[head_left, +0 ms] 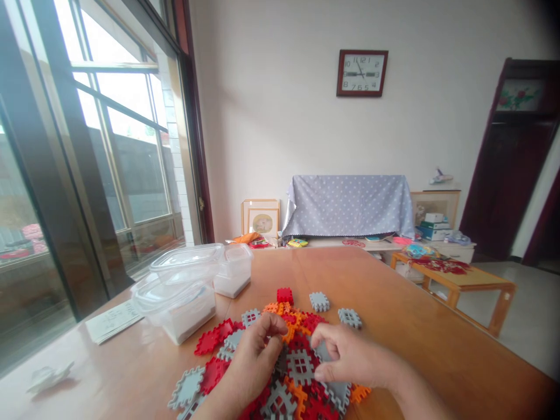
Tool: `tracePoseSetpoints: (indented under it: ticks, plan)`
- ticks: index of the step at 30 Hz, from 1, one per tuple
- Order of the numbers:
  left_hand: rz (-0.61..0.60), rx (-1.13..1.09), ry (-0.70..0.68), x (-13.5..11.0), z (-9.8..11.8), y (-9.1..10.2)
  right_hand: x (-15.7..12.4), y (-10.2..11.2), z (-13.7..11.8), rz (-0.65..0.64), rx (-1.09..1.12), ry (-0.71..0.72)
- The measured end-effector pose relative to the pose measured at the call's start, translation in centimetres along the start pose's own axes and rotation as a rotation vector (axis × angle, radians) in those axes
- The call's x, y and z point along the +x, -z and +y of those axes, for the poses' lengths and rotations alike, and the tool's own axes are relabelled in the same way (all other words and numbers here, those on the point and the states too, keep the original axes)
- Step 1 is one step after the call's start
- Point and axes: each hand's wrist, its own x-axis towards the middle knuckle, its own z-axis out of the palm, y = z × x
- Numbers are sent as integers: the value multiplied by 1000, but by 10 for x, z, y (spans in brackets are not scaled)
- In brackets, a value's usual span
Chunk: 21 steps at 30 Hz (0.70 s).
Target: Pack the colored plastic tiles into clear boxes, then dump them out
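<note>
A heap of interlocking plastic building pieces with notched edges, in red, orange and grey, lies on the wooden table. My left hand (257, 357) is over the heap's left part, thumb and index finger curled close together; whatever may be between them is hidden. My right hand (350, 357) hovers at the heap's right side, thumb and index finger apart. A grey window-like piece (300, 367) lies between the hands, near the right thumb. Around them are a red piece (215, 374), an orange piece (297, 398) and a light grey square (187, 387).
Lidded clear plastic boxes (184, 318) stand at the left, with a paper stack (114, 319) beside them and a crumpled clear wrapper (50, 376) nearer me. Two grey blocks (319, 301) and a red block (284, 295) sit beyond the heap. The table's (437, 356) right edge slants away.
</note>
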Motion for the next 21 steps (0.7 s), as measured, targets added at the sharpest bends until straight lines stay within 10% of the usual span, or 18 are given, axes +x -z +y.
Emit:
tracePoseSetpoints:
  ticks: [10, 21]
  plan:
    - [-95, 86, -2, -5, 2, -7, 2, -20, -18, 93, -339, 66]
    - [26, -235, 58, -1, 5, -11, 13, -24, -18, 399, -121, 17]
